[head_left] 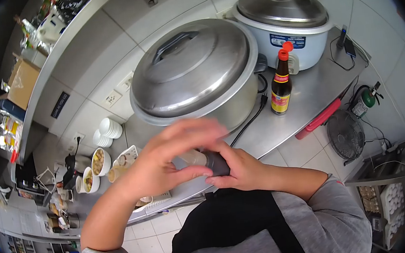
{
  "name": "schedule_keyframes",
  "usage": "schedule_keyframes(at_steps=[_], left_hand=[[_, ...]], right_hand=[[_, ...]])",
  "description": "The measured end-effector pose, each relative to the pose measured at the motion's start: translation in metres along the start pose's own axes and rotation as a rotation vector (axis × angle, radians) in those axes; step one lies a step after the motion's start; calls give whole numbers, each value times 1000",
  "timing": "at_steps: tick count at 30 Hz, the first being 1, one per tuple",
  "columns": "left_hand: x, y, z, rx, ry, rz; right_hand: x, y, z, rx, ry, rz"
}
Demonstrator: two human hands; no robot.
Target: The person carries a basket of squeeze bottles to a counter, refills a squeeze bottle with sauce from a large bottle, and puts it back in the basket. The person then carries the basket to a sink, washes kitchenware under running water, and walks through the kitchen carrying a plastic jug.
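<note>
My right hand (pixel 244 168) is wrapped round a small bottle (pixel 217 164) with a dark lower part and a translucent upper part. The bottle lies tilted, its translucent end toward my left hand (pixel 159 158). That hand arches over this end, thumb and fingers apart, with the fingertips smeared by motion; whether the thumb touches the bottle I cannot tell. Beyond my hands stands a large lidded metal cooker (pixel 197 72). To its right, a dark sauce bottle (pixel 281 88) with a red flip cap stands upright on the steel counter (pixel 308 96).
A pale blue rice cooker (pixel 297 42) stands at the back, and a black power cord (pixel 250 124) crosses the counter. Food bowls (pixel 100 162), stacked white cups (pixel 109 128) and a white basket (pixel 129 155) are at left. A fan (pixel 345 135) is on the right.
</note>
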State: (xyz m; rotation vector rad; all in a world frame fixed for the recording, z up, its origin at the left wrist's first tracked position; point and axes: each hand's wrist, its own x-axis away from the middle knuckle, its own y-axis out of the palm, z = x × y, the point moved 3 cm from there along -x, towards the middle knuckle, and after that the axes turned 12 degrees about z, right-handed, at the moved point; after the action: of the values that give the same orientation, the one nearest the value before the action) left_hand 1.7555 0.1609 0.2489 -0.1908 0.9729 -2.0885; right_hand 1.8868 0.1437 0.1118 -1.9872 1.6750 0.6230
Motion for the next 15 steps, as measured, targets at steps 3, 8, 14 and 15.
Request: schedule_keyframes(at_steps=[3, 8, 14, 15], left_hand=[[-6, -5, -14, 6, 39, 289], [-3, 7, -4, -188, -85, 285], [-25, 42, 3, 61, -288, 294], [-31, 39, 3, 59, -289, 291]], right_hand=[[0, -22, -1, 9, 45, -2], [-5, -51, -5, 78, -71, 100], [-16, -71, -5, -58, -102, -30], [-18, -73, -3, -278, 12, -174]])
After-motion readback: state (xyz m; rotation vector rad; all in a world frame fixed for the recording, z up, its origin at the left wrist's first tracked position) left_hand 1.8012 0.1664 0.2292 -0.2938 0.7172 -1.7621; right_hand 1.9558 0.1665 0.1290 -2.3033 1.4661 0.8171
